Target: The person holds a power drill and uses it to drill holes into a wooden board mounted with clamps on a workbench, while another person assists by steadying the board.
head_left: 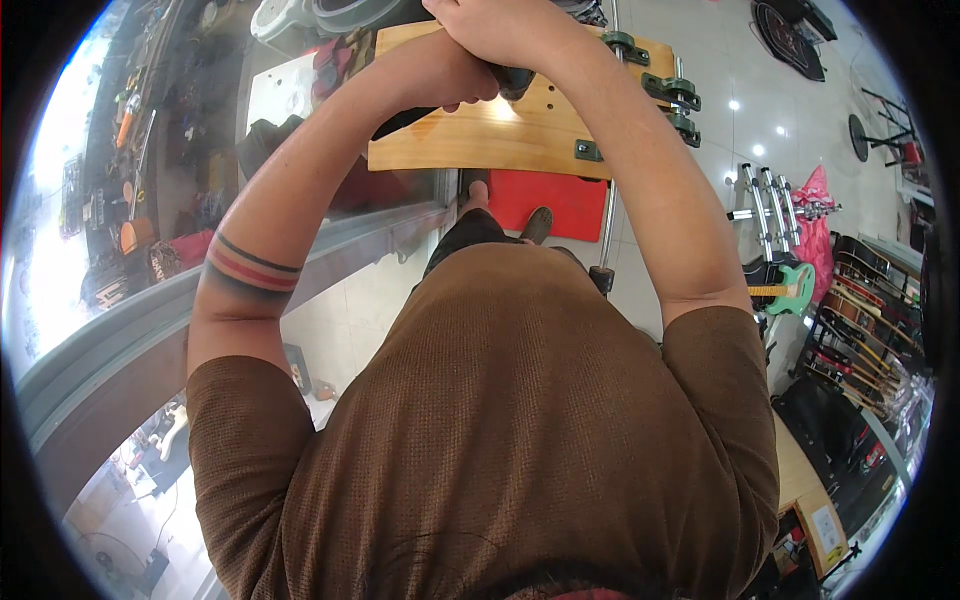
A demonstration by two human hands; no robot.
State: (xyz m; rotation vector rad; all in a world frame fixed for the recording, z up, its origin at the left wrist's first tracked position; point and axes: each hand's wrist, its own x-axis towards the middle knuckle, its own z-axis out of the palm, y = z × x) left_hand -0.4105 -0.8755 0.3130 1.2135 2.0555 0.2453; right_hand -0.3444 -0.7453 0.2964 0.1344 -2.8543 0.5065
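My left hand (455, 78) is closed in a fist round a black tool (515, 82) at the top of the view. Most of that tool is covered by my hands, so its exact kind is unclear. Its dark end points down at a wooden workbench top (470, 140), where a bright spot of light shows on the surface. Over the left hand and wrist lies my right hand (495, 25), its fingers bent and partly cut off by the upper edge. What the right fingers grip is hidden. Several small holes dot the wood to the right.
Green clamps (672, 92) on metal bars line the bench's right side. A red mat (575, 205) lies below, by my feet. Left is a glass-fronted counter edge (120, 330) with tools behind. Rightward are a metal stand (775, 215), a teal guitar (795, 290) and racked guitars (850, 340).
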